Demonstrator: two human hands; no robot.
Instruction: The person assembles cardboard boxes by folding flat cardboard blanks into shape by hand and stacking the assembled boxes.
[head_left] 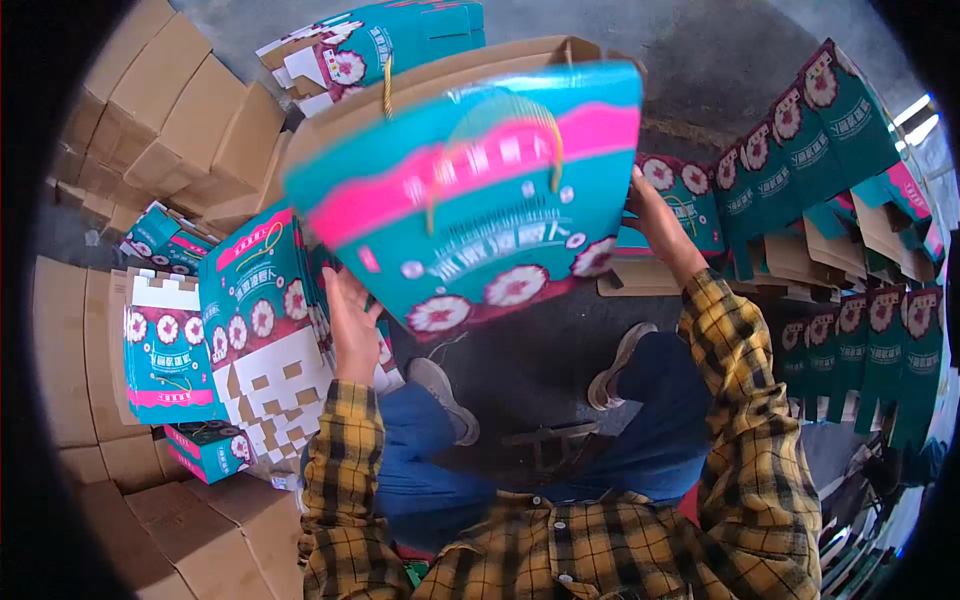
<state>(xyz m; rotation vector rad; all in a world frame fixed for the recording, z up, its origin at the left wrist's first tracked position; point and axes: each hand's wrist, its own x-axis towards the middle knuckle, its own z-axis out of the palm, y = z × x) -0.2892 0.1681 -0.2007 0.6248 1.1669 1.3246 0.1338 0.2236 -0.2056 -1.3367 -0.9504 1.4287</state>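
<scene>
A teal and pink printed box (480,220) with gold cord handles is held up in front of me, tilted and slightly blurred. My left hand (352,318) is at its lower left edge, with the thumb and fingers against the side. At the right edge my right hand (660,218) grips the box, its fingertips partly hidden by the edge. Brown inner cardboard shows along the far side of the box.
Brown cartons (180,110) are piled at the left. Flat teal boxes (265,290) lie beside my left arm, another stack (420,45) beyond the held box. Rows of teal boxes (790,180) stand at the right. My shoes rest on the dark floor (520,370).
</scene>
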